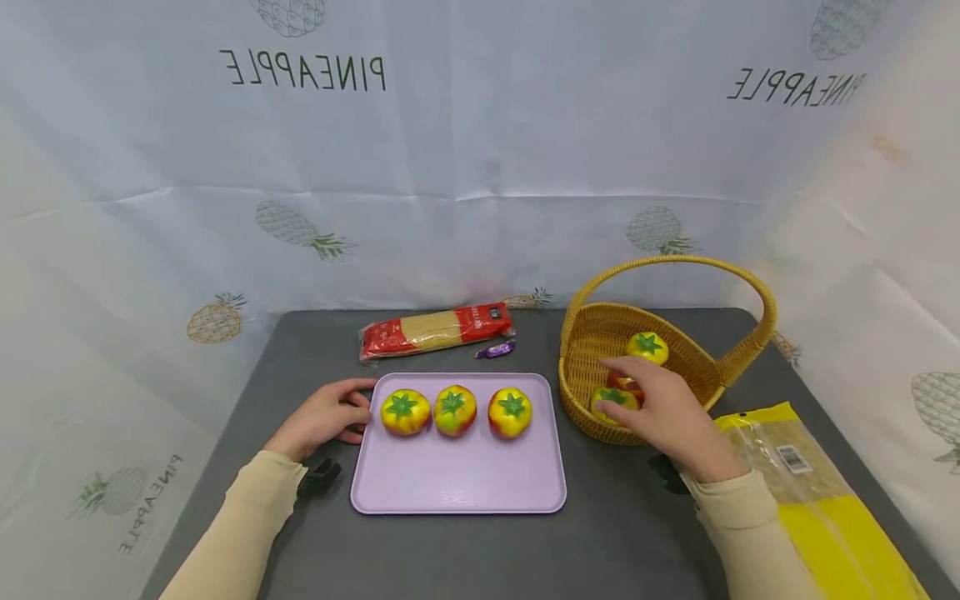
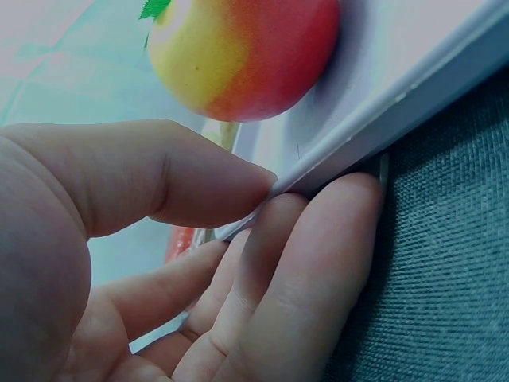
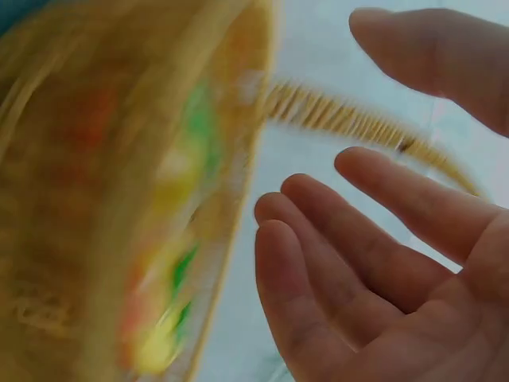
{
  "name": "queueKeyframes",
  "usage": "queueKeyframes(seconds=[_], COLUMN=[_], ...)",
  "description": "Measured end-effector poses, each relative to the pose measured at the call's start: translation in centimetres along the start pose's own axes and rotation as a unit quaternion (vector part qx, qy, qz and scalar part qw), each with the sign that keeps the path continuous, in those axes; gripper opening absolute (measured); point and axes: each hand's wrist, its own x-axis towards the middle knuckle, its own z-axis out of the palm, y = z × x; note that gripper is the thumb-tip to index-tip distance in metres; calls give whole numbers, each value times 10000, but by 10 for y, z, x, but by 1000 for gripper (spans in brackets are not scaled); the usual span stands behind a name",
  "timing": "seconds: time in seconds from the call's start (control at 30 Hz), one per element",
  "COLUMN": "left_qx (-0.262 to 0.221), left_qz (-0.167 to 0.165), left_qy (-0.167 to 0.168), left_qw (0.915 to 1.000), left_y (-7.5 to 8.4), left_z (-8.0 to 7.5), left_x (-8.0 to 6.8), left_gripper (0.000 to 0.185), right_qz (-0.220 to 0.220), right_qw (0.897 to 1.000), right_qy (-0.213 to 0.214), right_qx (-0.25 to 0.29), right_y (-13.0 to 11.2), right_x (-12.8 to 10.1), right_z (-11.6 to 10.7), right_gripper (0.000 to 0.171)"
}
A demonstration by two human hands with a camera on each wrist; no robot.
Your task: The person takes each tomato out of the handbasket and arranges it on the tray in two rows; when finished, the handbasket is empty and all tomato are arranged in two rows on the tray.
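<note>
A lilac tray [image 1: 457, 475] lies on the dark table with three red-and-yellow toy tomatoes [image 1: 455, 410] in a row along its far side. My left hand [image 1: 330, 417] grips the tray's left edge. In the left wrist view the thumb [image 2: 159, 175] lies on the tray rim [image 2: 413, 87], the fingers curl under it, and a tomato [image 2: 246, 56] sits close by. My right hand [image 1: 652, 400] hovers open over the wicker basket [image 1: 600, 329], which holds three more tomatoes [image 1: 648, 347]. The right wrist view is blurred; the right hand [image 3: 342, 239] holds nothing beside the basket [image 3: 119, 199].
A spaghetti packet [image 1: 435, 330] and a small purple sweet [image 1: 496, 350] lie behind the tray. A yellow bag [image 1: 817, 492] lies at the right front. A small black object [image 1: 321, 477] sits by my left sleeve. Pineapple-print cloth walls off the back and sides.
</note>
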Motion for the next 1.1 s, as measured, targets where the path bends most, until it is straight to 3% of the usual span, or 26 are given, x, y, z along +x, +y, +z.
queueKeyframes(seconds=[0.13,0.3,0.8,1.1], left_qx=[62,5,52,-24], left_qz=[46,-30,-9,-67], left_qy=[-4,36,23,16], left_qw=[10000,10000,10000,10000], left_y=[0,-5,1,3], left_z=[-2,-2,1,2], left_x=[-1,-3,0,-1], left_gripper=[71,70,71,69], right_qz=[388,644,893,819], right_qw=[9992,9978,9952,9956], right_qy=[0,-112,-328,-440], right_qx=[-22,78,207,-143], right_y=[32,53,73,73], right_x=[-5,-1,5,16], right_z=[-9,-10,-8,-1], right_gripper=[66,67,67,67])
